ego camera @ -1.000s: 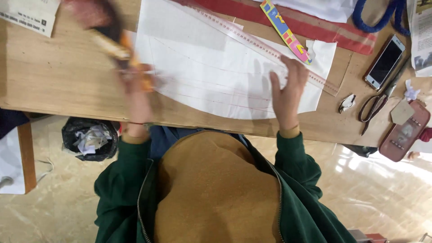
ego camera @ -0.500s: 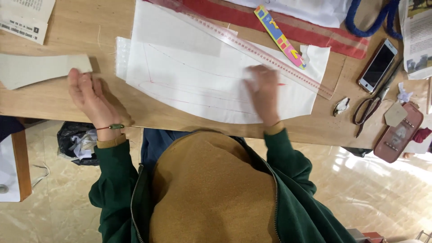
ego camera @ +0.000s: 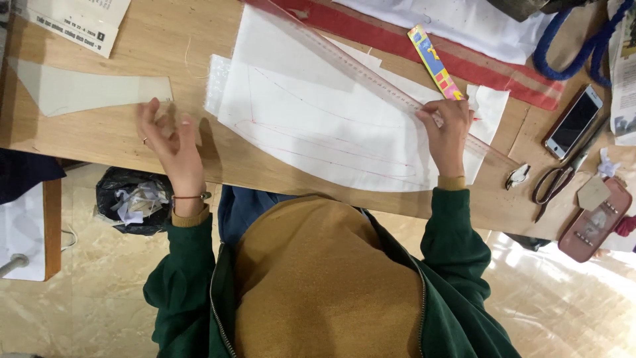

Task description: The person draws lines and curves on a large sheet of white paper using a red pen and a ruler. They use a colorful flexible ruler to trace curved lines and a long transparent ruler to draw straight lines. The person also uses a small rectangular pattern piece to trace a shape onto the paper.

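Observation:
A white fabric piece [ego camera: 331, 132] with curved red lines lies on the wooden table [ego camera: 99, 142]. A long clear ruler [ego camera: 344, 63] runs diagonally across it. My right hand [ego camera: 449, 129] presses on the ruler's lower right part, fingers curled, with the tip of a red pencil [ego camera: 474, 119] showing beside them. My left hand [ego camera: 167, 139] rests on the table with fingers spread, holding nothing, its fingertips at the edge of a beige card pattern piece [ego camera: 79, 91].
A colourful short ruler [ego camera: 434, 63], red cloth strip [ego camera: 464, 56], phone [ego camera: 574, 121], scissors [ego camera: 560, 176], thread snips [ego camera: 517, 176] and a pink case [ego camera: 595, 222] lie at the right. Printed paper [ego camera: 73, 20] is at the far left. A black rubbish bag [ego camera: 129, 199] sits on the floor.
My left hand set the beige card piece down at the left and now rests beside it. My right hand slid to the right along the clear ruler.

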